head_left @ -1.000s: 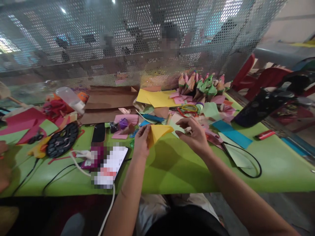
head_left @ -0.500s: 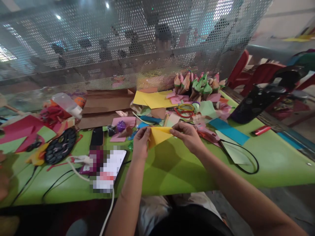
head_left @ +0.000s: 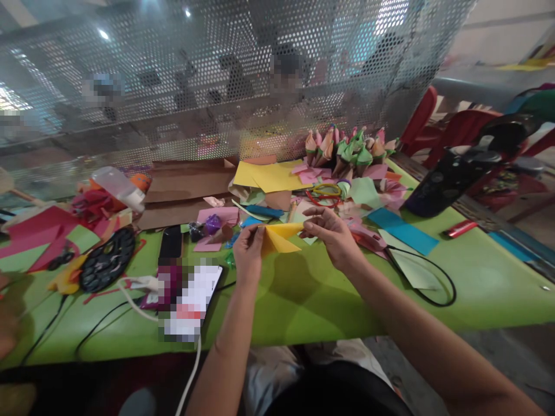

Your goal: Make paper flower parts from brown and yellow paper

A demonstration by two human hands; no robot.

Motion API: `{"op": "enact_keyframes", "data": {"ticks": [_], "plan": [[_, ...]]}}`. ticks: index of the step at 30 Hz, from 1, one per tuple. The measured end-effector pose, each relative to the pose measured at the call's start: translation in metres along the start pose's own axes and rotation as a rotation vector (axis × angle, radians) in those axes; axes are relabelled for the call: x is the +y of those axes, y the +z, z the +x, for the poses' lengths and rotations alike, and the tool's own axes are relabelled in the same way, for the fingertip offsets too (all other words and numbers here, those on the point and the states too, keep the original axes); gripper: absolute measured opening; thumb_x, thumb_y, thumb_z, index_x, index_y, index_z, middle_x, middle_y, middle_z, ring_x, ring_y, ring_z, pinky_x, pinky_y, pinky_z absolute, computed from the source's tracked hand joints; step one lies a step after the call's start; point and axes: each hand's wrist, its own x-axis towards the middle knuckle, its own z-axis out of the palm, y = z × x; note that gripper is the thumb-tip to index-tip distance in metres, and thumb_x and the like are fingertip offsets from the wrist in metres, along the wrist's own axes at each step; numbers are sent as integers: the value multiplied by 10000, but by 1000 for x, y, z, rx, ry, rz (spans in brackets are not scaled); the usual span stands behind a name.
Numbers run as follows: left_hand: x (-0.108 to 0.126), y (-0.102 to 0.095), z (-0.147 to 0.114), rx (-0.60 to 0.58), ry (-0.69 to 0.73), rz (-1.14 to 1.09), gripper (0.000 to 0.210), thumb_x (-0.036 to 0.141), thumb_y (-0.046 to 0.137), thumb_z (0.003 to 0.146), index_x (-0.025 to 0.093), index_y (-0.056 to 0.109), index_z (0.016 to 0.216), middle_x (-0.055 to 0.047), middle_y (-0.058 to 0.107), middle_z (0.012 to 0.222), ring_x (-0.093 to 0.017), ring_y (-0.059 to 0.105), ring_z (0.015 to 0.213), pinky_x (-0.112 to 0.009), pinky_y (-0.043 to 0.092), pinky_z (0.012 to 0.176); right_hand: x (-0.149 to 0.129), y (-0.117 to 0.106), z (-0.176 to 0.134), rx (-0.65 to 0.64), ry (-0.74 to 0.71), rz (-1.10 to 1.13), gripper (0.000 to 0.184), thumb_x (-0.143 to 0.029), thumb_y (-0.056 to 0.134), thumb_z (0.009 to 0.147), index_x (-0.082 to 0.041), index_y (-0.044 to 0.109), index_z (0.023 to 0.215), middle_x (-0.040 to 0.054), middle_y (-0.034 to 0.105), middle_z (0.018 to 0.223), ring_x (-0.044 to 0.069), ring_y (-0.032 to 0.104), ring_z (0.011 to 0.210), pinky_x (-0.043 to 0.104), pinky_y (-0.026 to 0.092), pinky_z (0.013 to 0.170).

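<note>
A small folded sheet of yellow paper (head_left: 280, 237) is held in the air above the green tabletop (head_left: 312, 306). My left hand (head_left: 248, 245) pinches its left end between thumb and fingers. At the right end, my right hand (head_left: 328, 234) has thumb and index finger closed on the paper's tip, with the other fingers raised and curled. One pointed flap hangs apart below the upper edge. Behind the hands lie paper scraps and a blue strip (head_left: 266, 211).
Paper cones (head_left: 342, 153) stand at the back right near a black bottle (head_left: 451, 179). A pink glue gun (head_left: 366, 236) with a black cord lies right of my hands. Left are a phone (head_left: 171, 245), a white-screened device (head_left: 195, 300) and a black round object (head_left: 107, 258).
The yellow paper's lower flap has swung away from its upper edge, leaving a gap. My right hand's other fingers have lifted and spread.
</note>
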Motion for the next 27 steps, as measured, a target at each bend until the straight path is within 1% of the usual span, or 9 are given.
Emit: {"op": "enact_keyframes", "data": {"ticks": [2, 4, 7, 12, 17, 20, 22, 27], "plan": [[-2, 0, 1, 16, -7, -15, 334, 536, 758, 754, 209, 737, 821, -3, 707, 803, -164, 613, 780, -260, 487, 753, 1, 0, 0, -33, -26, -20, 460, -420, 926, 577, -234, 681, 919, -29, 683, 710, 148, 644, 662, 295, 525, 650], [-2, 0, 1, 5, -8, -20, 341, 541, 760, 753, 208, 737, 822, -6, 709, 809, -166, 613, 783, -260, 485, 752, 3, 0, 0, -32, -38, -48, 415, -380, 932, 561, -228, 701, 869, -21, 682, 719, 150, 633, 684, 298, 529, 658], [-2, -1, 1, -26, 0, -4, 361, 563, 749, 767, 207, 741, 828, -12, 713, 819, -168, 613, 790, -259, 484, 750, 6, -3, 1, -3, -29, -87, 338, -370, 911, 574, -211, 729, 811, 1, 708, 738, 155, 633, 690, 310, 535, 670], [-1, -2, 0, -53, 38, 51, 426, 622, 730, 773, 199, 739, 827, -13, 711, 801, -165, 616, 769, -257, 489, 729, 8, -5, 1, 6, -65, -240, 275, -361, 848, 641, -196, 767, 846, 24, 745, 780, 176, 658, 723, 328, 533, 702], [-1, -2, 0, -70, 77, 95, 437, 630, 710, 797, 196, 738, 841, -17, 718, 810, -167, 630, 766, -261, 493, 724, 6, -4, 1, 28, -90, -308, 195, -354, 815, 656, -199, 748, 753, 16, 721, 718, 167, 628, 671, 312, 506, 661], [-3, -2, 0, -71, 78, 95, 431, 625, 708, 801, 197, 733, 843, -16, 713, 815, -168, 625, 775, -260, 489, 733, 5, -4, 3, 54, -78, -293, 217, -366, 831, 626, -202, 724, 720, 15, 710, 716, 158, 605, 663, 293, 477, 629], [-4, -1, 0, -71, 51, 80, 430, 623, 713, 795, 195, 726, 840, -12, 700, 808, -165, 610, 771, -256, 480, 726, 5, -4, 4, 62, -44, -248, 257, -388, 849, 606, -201, 704, 707, 13, 701, 708, 151, 593, 655, 283, 461, 611], [-7, 1, 1, -57, -11, 33, 384, 578, 734, 787, 197, 698, 818, 7, 664, 782, -150, 575, 756, -247, 455, 720, 5, -3, 4, 4, 20, -123, 349, -461, 870, 614, -196, 665, 711, -1, 667, 659, 143, 609, 633, 297, 503, 656]]}}
